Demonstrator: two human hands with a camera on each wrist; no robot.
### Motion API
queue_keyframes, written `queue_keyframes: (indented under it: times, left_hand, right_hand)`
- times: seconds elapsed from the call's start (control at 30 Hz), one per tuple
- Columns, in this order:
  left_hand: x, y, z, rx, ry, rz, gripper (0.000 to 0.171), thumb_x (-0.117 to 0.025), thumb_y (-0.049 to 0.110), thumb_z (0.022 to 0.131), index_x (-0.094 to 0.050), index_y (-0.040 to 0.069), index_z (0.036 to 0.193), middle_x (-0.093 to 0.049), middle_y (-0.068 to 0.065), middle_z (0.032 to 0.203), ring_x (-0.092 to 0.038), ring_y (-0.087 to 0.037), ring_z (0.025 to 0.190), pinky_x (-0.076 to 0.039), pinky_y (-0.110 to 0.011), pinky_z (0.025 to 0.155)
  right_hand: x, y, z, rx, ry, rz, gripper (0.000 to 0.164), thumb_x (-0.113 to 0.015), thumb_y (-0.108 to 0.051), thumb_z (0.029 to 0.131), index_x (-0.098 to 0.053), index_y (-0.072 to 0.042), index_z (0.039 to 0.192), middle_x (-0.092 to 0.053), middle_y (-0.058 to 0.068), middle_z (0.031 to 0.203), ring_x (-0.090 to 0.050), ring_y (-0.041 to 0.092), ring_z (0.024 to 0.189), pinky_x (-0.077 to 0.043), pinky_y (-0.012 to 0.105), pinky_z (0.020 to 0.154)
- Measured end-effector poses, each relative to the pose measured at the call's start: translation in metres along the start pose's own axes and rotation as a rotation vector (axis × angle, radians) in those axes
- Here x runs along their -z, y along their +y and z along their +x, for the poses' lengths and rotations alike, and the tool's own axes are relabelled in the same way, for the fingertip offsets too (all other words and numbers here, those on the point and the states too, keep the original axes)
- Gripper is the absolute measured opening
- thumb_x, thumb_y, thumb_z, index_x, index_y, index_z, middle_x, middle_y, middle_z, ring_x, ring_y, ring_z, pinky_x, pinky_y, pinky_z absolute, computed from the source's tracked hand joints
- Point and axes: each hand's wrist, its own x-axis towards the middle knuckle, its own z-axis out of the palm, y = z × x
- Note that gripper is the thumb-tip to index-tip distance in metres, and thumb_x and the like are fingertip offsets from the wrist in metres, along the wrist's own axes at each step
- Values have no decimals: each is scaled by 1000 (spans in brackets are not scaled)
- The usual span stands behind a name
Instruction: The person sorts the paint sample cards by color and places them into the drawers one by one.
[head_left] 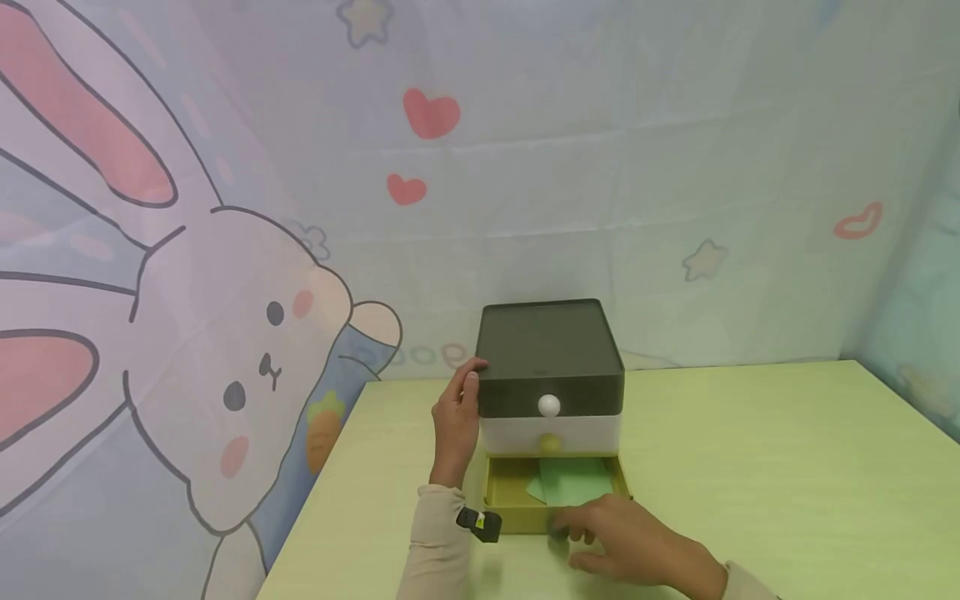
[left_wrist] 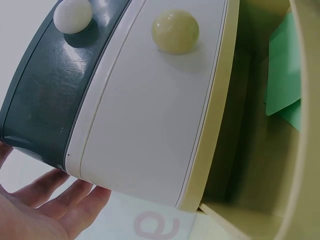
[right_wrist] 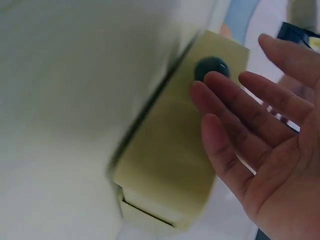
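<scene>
A small drawer unit (head_left: 551, 337) has a dark top tier with a white knob (head_left: 549, 406) and a white tier with a yellow knob (left_wrist: 175, 31). Below them, the yellow bottom drawer (head_left: 517, 522) is pulled out, holding green sheets (head_left: 576, 481) that look like paper. My left hand (head_left: 456, 427) rests against the unit's left side, fingers extended in the left wrist view. At the drawer front, my right hand (head_left: 626, 542) has loosely bent fingers beside the dark knob (right_wrist: 211, 67). The fingertips overlap it in view; contact is unclear.
The unit stands on a pale yellow-green table (head_left: 750, 467). Behind it hangs a cloth backdrop (head_left: 675, 183) printed with a rabbit, hearts and stars. A black wrist device (head_left: 480, 524) sits at the left sleeve, close to the drawer's left front corner.
</scene>
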Motion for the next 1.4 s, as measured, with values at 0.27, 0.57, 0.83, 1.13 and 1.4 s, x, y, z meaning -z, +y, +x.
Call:
queue_keyframes:
  times: [0.27,0.57,0.83,1.13,1.4]
  left_hand:
    - [0,-1,-1,-5,-2,-6,32,-41,41,108,-66,34,125,-54,-6,76,-43,-12,63,-41,-29,68]
    - [0,2,0,-12,7,-5,31,-42,40,108,-67,31,125,-50,-4,72,-41,-10,62,-39,-29,67]
    - [0,2,-1,-3,1,-8,31,-42,40,108,-67,32,125,-47,1,69,-41,-10,61,-39,-27,64]
    - [0,1,-1,-10,7,-1,31,-42,38,108,-67,31,125,-49,-1,68,-41,-9,59,-39,-26,62]
    - [0,0,0,11,6,-14,35,-43,43,107,-63,36,134,-54,-3,73,-41,-9,60,-39,-28,65]
  right_hand:
    - [-24,3,9,20,109,-201,31,-77,-9,78,-71,-23,105,-69,-13,77,-55,-3,62,-40,17,52]
    - [-34,1,17,10,249,-429,32,-80,-7,68,-66,-26,90,-60,-15,62,-41,0,50,-27,21,44]
    - [-35,4,22,-17,291,-433,32,-82,-10,66,-66,-26,88,-56,-13,58,-43,2,49,-30,23,43]
    - [-27,11,34,-121,256,-380,28,-85,-9,68,-71,-27,84,-61,-9,60,-49,4,51,-33,24,42]
    - [-20,18,46,-156,236,-350,27,-86,-7,68,-71,-25,81,-59,-7,59,-40,4,52,-30,23,40]
